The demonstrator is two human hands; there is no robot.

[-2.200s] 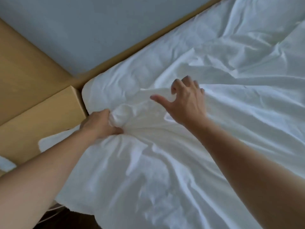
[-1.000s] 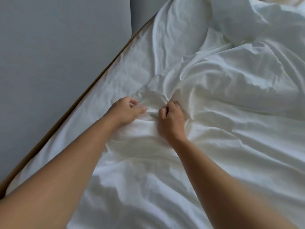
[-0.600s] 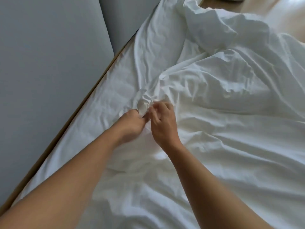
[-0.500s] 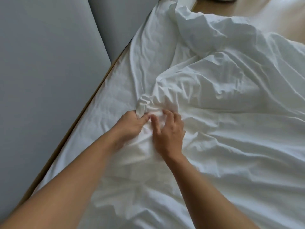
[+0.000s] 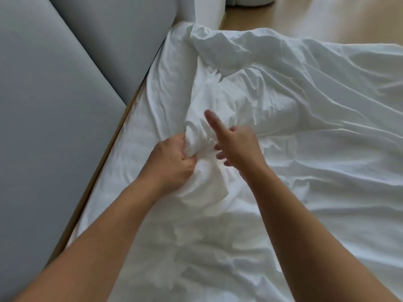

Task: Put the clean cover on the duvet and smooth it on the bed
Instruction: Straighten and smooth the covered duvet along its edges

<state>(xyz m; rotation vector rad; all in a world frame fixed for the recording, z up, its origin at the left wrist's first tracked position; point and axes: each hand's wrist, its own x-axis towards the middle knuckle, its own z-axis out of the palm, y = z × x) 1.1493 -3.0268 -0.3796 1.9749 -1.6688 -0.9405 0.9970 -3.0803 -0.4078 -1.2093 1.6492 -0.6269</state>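
- The white duvet cover [image 5: 305, 149] lies crumpled across the bed [image 5: 97, 171] and fills most of the view with creases and soft folds.
- Where the duvet itself ends inside the white cloth cannot be told.
- The left hand [image 5: 172, 160] is clenched round a bunched corner [image 5: 196, 138] of the cover, fingers and thumb curled tight into the cloth, the knuckles turned toward the camera.
- That bunch stands up a little from the bed, near its left side, and the cloth below the fist pulls into a short, taut wad.
- The right hand [image 5: 239, 147] hovers just beside the bunch on its right, holding nothing.
- One finger [image 5: 212, 120] of it is stretched straight, pointing up and to the left over the cloth; the others are loosely bent, their tips showing beneath the hand.
- Whether those tips touch the cloth is not clear.
- Both forearms are bare and reach in from the bottom edge, the left from the lower left corner and the right from the lower right.
- Beyond the hands the cover rises into a thicker heap [image 5: 229, 51] toward the far end of the bed.
- Grey padded panels [image 5: 54, 105] stand along the bed's left side, right against its narrow wooden rail.
- A pale wooden floor [image 5: 327, 16] shows past the far end, at the top right.
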